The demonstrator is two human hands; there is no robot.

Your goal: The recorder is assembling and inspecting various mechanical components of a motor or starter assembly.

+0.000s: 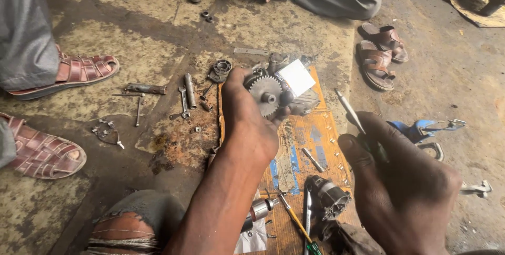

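With the left hand (247, 113) grasping the gear assembly (273, 91) steady above the orange board (315, 134), advance the screwdriver (350, 110), clenched in the right hand (405, 181), squarely and without slipping.

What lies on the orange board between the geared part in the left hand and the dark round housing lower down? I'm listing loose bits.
In the head view, a small metal pin lies there.

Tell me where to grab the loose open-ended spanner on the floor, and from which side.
Take the spanner by its thin middle shank, coming straight down from above with fingers across it. It lies flat, lengthwise away from the viewer, close beside the metal cylinder on its right, so the left side gives more finger room.
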